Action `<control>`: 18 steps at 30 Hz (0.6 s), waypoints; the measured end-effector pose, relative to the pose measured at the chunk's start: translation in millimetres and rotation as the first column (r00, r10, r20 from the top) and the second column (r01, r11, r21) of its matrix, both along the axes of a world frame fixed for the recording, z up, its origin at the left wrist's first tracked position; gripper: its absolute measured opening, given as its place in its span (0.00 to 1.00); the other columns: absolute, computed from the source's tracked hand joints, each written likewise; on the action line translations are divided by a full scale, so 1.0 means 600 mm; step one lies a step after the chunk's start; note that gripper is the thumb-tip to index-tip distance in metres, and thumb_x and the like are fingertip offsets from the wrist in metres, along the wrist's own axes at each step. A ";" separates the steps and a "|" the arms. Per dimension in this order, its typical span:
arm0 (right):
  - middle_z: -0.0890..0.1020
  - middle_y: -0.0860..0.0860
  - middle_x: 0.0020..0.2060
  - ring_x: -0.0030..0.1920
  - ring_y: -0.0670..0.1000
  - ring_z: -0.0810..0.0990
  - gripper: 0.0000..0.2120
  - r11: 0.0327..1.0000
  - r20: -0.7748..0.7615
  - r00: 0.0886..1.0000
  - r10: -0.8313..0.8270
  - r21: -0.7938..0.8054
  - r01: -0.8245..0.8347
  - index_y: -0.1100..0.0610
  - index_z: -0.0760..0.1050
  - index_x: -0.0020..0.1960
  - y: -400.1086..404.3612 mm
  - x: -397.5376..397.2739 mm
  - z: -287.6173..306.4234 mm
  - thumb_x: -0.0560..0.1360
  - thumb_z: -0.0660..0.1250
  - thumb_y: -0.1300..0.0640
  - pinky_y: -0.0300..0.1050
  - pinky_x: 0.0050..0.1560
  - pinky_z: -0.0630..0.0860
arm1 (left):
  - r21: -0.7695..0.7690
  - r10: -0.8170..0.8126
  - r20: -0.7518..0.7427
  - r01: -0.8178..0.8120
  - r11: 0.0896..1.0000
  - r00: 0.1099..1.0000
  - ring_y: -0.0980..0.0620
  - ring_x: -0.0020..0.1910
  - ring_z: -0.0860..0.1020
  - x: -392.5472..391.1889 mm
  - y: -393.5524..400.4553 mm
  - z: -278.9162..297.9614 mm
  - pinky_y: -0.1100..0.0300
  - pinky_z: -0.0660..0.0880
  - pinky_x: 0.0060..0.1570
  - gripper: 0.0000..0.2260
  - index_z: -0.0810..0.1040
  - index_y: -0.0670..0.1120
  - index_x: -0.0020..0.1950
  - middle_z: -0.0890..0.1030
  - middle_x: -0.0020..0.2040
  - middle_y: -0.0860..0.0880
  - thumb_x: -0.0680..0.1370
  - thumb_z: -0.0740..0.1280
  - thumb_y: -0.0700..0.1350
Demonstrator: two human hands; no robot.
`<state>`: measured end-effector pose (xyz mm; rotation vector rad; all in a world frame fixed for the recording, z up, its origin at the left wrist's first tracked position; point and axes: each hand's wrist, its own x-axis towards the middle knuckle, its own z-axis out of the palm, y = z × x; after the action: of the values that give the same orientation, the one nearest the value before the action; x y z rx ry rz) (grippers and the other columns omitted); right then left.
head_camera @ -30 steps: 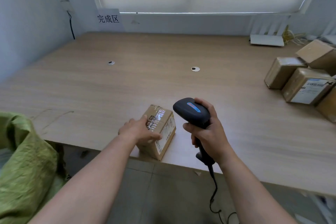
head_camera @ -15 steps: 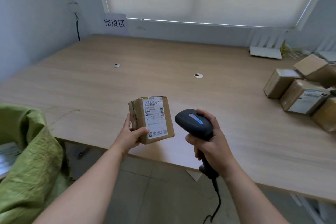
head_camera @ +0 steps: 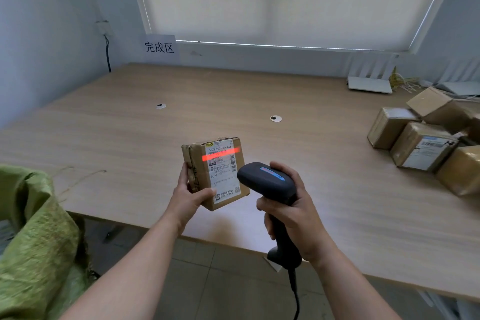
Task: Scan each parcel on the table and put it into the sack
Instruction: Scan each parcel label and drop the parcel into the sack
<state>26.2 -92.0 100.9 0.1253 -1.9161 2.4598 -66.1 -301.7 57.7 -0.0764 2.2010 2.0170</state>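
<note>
Over the table's [head_camera: 233, 101] near edge the parcel [head_camera: 215, 174] sits left of the scanner [head_camera: 267, 184], spare parcels [head_camera: 426, 143] on its far right, sack [head_camera: 33, 241] off its left.

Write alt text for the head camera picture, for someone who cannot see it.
A person's left hand holds a small cardboard parcel above a wooden table while the right hand aims a black scanner, casting a red line across its label. More parcels lie at right; a green sack sits at left.
</note>
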 end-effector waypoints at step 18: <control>0.79 0.56 0.53 0.26 0.55 0.72 0.30 0.988 -0.113 0.994 0.009 0.154 0.009 0.36 0.72 0.60 -0.005 -0.024 0.036 0.67 0.72 0.62 0.45 0.27 0.72 | -0.135 0.138 -0.121 -0.154 0.979 0.983 0.46 0.65 0.71 0.012 -0.011 0.026 0.42 0.71 0.64 0.43 0.56 0.71 0.71 0.69 0.67 0.47 0.63 0.75 0.51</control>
<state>12.0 -94.9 122.6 0.2623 -2.0549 2.2482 -59.0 -308.3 73.6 -0.1512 2.4769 1.9760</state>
